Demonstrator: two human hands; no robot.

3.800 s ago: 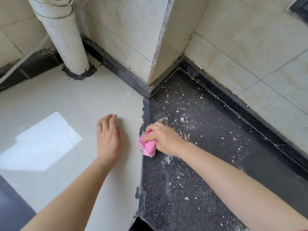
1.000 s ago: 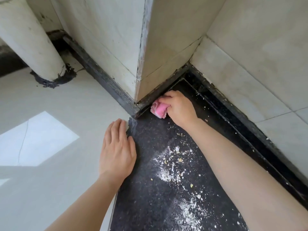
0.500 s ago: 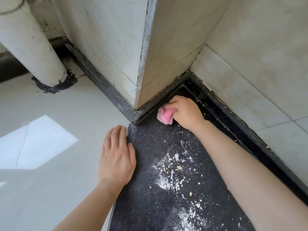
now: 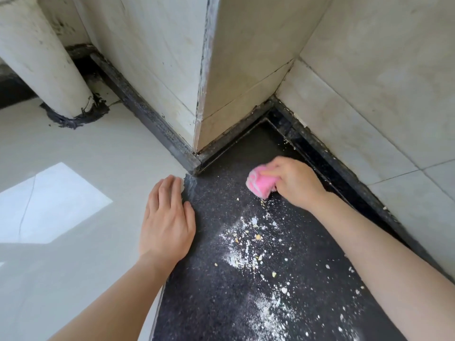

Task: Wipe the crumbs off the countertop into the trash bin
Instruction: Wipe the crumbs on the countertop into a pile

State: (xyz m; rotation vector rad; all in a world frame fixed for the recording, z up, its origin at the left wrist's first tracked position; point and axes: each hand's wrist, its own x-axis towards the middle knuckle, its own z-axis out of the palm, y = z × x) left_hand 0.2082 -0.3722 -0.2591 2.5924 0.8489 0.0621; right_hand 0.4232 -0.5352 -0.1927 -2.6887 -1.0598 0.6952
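Crumbs (image 4: 248, 244) lay on the near side of the right hand (image 4: 295, 185), between it and the person, in 1 loose band on the black counter (image 4: 209, 291). The band began just under the pink cloth (image 4: 258, 183) and ran back alongside the right forearm, on its thumb side, so its long axis roughly matched that arm. A few strays sat beyond the forearm, by the raised dark edge strip (image 4: 344, 180). The right hand was the nearer of the 2, almost at the band's top end. The left hand (image 4: 167, 227) sat across the band from it, apart from the crumbs.

The right hand's fingers were curled round the cloth, bunching it into a wad against the counter. That hand was blurred, so finer finger detail could not be told. The left hand lay flat, palm down and fingers straight, over the seam between the counter and a white slab (image 4: 73, 148), holding nothing.

The next stroke probably called for a pull toward the person along the band. No bin was in view, so its direction could not be told.

The counter looked like fine-speckled stone. The crumbs mixed white powder with irregular pale yellow chips. The cloth looked soft and fuzzy, the slab glossy, and the wall tiles (image 4: 369, 94) cream with grimy joints.
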